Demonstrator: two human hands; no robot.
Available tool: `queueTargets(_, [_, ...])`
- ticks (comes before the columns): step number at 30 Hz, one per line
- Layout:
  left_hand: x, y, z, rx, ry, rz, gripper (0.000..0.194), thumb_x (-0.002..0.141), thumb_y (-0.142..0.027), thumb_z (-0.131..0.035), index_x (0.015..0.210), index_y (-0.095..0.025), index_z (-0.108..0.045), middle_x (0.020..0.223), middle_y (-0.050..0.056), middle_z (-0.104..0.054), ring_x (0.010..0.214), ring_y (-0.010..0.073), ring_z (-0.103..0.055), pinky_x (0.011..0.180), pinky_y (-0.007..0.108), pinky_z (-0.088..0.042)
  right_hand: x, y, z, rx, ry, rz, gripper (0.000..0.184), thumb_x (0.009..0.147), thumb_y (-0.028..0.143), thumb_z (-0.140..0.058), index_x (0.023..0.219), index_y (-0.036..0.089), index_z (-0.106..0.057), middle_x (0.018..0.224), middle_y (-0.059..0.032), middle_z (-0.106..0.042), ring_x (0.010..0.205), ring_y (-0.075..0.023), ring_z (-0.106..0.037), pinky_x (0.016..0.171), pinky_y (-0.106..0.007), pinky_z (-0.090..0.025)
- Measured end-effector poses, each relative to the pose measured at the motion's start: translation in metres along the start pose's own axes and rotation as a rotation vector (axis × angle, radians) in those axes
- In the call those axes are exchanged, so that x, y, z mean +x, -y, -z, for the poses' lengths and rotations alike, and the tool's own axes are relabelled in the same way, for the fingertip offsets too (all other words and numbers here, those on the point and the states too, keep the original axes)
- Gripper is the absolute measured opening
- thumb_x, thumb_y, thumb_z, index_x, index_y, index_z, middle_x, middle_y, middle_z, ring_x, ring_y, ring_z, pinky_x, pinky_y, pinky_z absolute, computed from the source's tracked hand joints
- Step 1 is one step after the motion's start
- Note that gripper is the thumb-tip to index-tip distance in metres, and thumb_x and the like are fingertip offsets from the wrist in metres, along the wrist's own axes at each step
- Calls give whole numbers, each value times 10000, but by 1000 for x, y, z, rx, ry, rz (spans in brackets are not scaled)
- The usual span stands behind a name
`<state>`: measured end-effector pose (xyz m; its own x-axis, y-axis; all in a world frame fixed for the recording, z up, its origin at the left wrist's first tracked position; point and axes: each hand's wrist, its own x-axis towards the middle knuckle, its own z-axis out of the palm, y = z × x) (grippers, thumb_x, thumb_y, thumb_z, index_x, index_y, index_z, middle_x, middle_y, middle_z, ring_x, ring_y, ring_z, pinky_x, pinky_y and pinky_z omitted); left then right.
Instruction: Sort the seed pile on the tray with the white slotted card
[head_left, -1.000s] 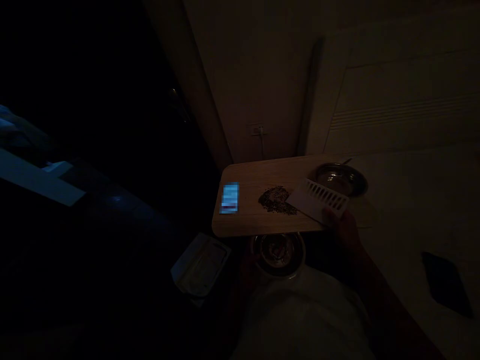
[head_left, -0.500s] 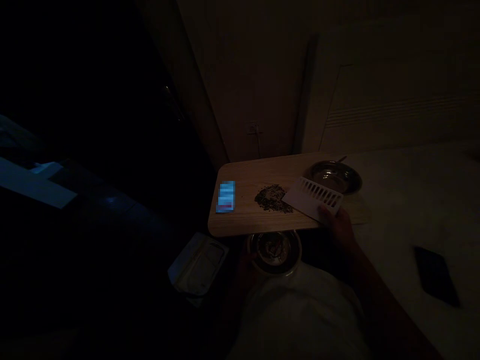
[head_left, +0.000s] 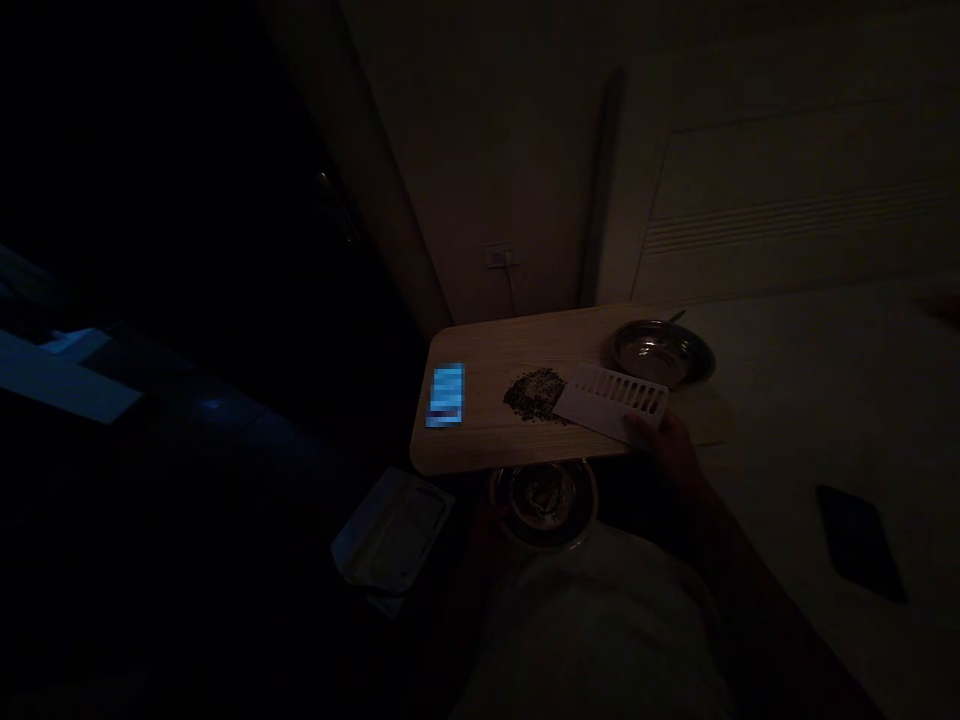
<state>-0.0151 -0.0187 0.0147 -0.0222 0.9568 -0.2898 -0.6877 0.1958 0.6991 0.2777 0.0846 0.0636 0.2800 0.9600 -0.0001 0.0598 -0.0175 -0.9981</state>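
Observation:
In the dim head view my right hand (head_left: pixel 667 440) is closed on the near right corner of a flat white slotted plastic panel (head_left: pixel 592 408). The panel lies slanted over the wooden board (head_left: pixel 495 345), its left edge against a spread of small dark grains (head_left: pixel 534 395). My left hand (head_left: pixel 491 520), very dark, grips the left rim of a round metal bowl (head_left: pixel 581 530) just below the board's near edge. Something I cannot make out lies inside that bowl. A second, shallow metal bowl (head_left: pixel 694 365) with a handle sticking out stands behind the panel.
A lit phone (head_left: pixel 446 395) lies at the board's left end. Below left stands a pale, boxy container (head_left: pixel 394 535). A dark flat object (head_left: pixel 861 543) rests on the pale surface at right. A wall socket (head_left: pixel 501 256) with a cord sits behind the board.
The white panel in my right hand has turned a little and lies flatter across the board, by the grains. The whole view has shifted slightly. My left hand stays at the bowl.

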Motion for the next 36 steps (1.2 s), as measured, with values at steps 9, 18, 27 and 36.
queueTargets(9, [3,3,4,-2,-4,0,619,636,-197,-756,1236,-313,-659,1312,38,-684,1357,365,-495,1125,527,-368,0,1,0,20,20,-1,456,663,553,-813,948,205,-740,1005,-95,-790,940,-319,-719,829,-433,-568])
queueTargets(18, [2,0,-2,8,-6,-32,578,641,-178,-724,1207,-290,-684,1311,36,-683,1399,364,-444,1143,508,-346,2,-5,2,10,25,4,458,680,550,-805,971,203,-740,1021,-93,-788,956,-317,-716,831,-426,-567])
queueTargets(27, [0,1,3,22,-1,-15,548,687,-194,-730,1217,-321,-668,1300,25,-687,1372,351,-480,1134,518,-360,1,0,0,30,35,-5,431,667,543,-812,936,214,-744,1008,-93,-791,953,-329,-718,858,-451,-562])
queueTargets(36, [4,6,6,-39,66,-21,572,712,-173,-678,1272,-286,-640,1324,43,-673,1341,344,-510,1127,519,-359,0,2,0,-2,52,-20,429,670,531,-804,936,199,-745,1003,-105,-790,957,-336,-718,823,-435,-570])
